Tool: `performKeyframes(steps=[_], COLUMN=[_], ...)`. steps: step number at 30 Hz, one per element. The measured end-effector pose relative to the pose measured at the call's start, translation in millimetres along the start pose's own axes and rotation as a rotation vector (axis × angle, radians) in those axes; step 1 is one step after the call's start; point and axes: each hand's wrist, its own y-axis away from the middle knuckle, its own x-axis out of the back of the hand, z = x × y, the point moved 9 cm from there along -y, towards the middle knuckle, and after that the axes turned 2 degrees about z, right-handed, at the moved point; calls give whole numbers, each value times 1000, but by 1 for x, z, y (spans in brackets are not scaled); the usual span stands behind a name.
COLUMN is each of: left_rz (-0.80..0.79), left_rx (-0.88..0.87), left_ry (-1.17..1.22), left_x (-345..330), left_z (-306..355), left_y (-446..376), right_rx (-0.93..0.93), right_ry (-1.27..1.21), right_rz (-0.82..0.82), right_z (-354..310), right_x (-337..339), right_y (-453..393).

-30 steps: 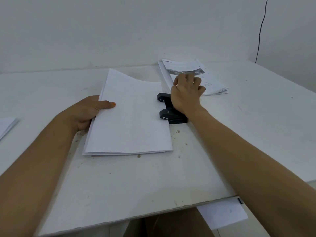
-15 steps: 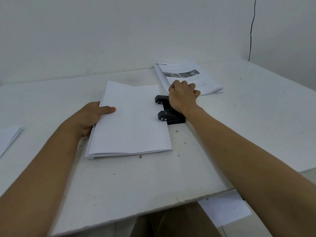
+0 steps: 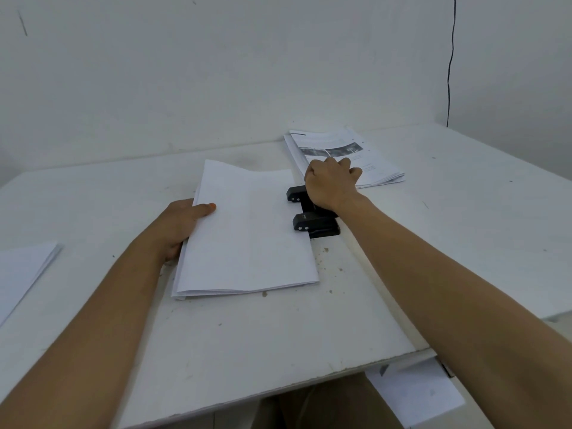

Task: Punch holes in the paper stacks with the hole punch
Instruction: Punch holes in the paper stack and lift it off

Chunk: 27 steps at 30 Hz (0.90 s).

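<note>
A stack of blank white paper (image 3: 247,230) lies in the middle of the white table (image 3: 278,335). Its right edge is pushed into the slot of a black two-hole punch (image 3: 312,226). My left hand (image 3: 176,224) grips the stack's left edge, thumb on top and fingers underneath. My right hand (image 3: 329,184) sits on top of the punch's lever with its fingers curled over it, and it hides most of the lever.
A stack of printed pages (image 3: 380,162) lies just behind the punch at the back right. Another white stack (image 3: 21,274) sits at the table's left edge. A loose sheet (image 3: 414,394) lies below the front edge. A black cable (image 3: 450,63) runs down the wall.
My right hand's fingers have curled tighter over the punch lever and the hand sits lower on it. The paper's raised far corner has flattened somewhat. My left hand keeps its grip.
</note>
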Motion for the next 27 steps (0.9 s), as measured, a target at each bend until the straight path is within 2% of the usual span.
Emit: performKeyframes(steps=[5,14,27], left_rz=[-9,-22,-33], left_rx=[-8,-5,-6], left_ry=[-16,-37,-43], left_x=[0,-2,0], left_z=[0,1,-1], left_y=[2,5,5], right_rx=[-1,-4,-17], right_ry=[-15,-86,-104], right_rz=[-141,-229,-241], right_z=[-9,-22,-21], right_x=[-3,-5,-9], right_y=[-6,-13,-14])
